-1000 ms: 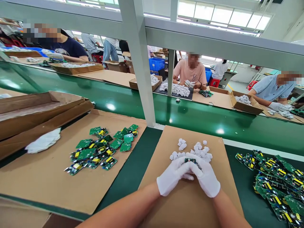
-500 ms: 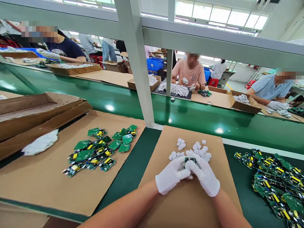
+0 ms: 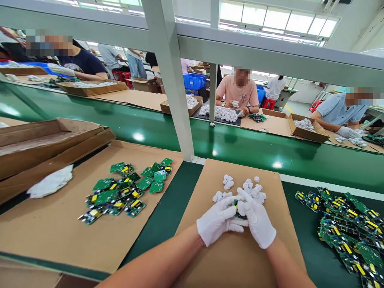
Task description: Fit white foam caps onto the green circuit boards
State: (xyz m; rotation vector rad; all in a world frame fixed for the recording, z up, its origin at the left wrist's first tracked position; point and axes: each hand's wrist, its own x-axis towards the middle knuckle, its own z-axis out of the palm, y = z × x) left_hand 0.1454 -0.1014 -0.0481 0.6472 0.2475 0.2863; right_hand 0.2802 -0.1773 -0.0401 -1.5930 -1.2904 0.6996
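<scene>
My left hand, in a white glove, grips a small green circuit board over the cardboard sheet, fingers wrapped around its left side. My right hand, gloved too, closes on the same board from the right, its thumb over the face. Between them the gloves cover most of the board; whether a white piece is also in the fingers I cannot tell. Just beyond the hands lie small white pieces in loose clusters, with a single round one apart from them.
A heap of circuit boards lies on the green mat at right; another pile rests on cardboard at left. An opened carton and a white glove are farther left. A grey post rises ahead, before the green conveyor. Co-workers sit beyond.
Both hands have shifted their grip on the circuit board: it is turned and more covered, the right fingers now point up and the left fingers extend underneath. The co-worker opposite has moved their hands.
</scene>
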